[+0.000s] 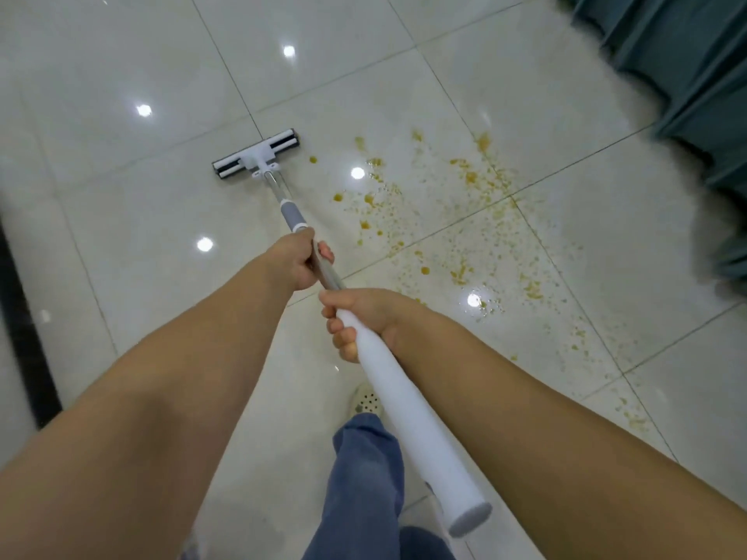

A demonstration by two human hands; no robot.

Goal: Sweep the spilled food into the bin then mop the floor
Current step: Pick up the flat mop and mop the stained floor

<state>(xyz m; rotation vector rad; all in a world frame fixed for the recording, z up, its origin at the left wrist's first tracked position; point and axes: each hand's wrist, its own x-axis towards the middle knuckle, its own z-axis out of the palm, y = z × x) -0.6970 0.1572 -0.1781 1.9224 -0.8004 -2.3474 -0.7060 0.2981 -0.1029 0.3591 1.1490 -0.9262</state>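
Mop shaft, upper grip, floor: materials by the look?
The mop shaft looks like polished metal: silvery sheen. The upper grip is matte white, plastic or foam, cannot tell which: no glare. The floor looks like glazed cream ceramic tile: grout lines, sharp lamp reflections.

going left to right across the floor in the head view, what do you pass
dark strip at the floor's edge → mop head → orange spill spots → teal curtain
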